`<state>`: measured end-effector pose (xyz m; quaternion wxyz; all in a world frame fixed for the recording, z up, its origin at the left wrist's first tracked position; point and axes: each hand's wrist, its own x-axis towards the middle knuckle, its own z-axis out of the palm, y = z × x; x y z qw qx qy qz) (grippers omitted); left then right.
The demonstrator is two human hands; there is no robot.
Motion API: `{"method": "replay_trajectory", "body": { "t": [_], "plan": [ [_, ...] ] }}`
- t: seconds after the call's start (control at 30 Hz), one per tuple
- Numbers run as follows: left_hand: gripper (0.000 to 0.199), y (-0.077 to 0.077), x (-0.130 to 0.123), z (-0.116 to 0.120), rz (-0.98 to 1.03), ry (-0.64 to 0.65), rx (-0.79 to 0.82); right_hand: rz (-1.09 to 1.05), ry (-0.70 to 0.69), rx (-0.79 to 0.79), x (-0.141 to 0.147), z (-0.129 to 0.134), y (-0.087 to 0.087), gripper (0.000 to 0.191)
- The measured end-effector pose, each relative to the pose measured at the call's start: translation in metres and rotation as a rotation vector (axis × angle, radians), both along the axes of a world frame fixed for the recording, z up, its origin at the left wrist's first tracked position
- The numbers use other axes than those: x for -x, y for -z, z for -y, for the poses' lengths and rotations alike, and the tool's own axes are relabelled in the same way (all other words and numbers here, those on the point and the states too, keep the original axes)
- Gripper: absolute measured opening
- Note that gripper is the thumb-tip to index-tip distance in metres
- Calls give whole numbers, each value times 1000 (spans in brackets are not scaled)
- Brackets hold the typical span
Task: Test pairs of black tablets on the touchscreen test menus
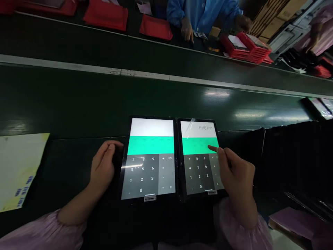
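Observation:
Two tablets lie side by side in front of me, both showing a calculator keypad with a green band above it. The left tablet [151, 165] has a blank white display field; the right tablet [199, 173] shows a line of symbols with "87" in it. A strip of clear film [189, 127] crosses the right tablet's upper part. My right hand [235, 170] points, its index fingertip over the green band and its other fingers curled, holding nothing. Beside the left tablet's left edge, my left hand [102, 163] rests loosely closed, thumb against index finger, with nothing visible in it.
A yellow-edged sheet [20, 166] lies at the left. Across the dark green bench [85, 100], a person in blue [203, 15] works near stacked red pouches [247, 47]. More red pouches [156, 27] lie along the far side. Dark upright items [293, 156] stand at right.

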<state>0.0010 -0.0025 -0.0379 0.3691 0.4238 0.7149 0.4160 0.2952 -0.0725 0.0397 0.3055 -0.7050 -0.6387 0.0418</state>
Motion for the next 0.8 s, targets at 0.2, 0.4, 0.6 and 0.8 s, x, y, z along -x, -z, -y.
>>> {"method": "replay_trajectory", "body": {
  "t": [0.2, 0.4, 0.6, 0.8],
  "plan": [
    [25, 21, 11, -14, 85, 204, -190, 33, -315, 181, 59, -8, -1, 52],
    [40, 31, 23, -11, 201, 395, -366, 133, -362, 260, 85, -28, 17, 43],
    [40, 34, 41, -1, 220, 501, -665, 182, -292, 200, 82, -34, 16, 51],
    [37, 32, 47, -4, -37, 562, -939, 168, -357, 161, 88, -33, 14, 44]
  ]
}}
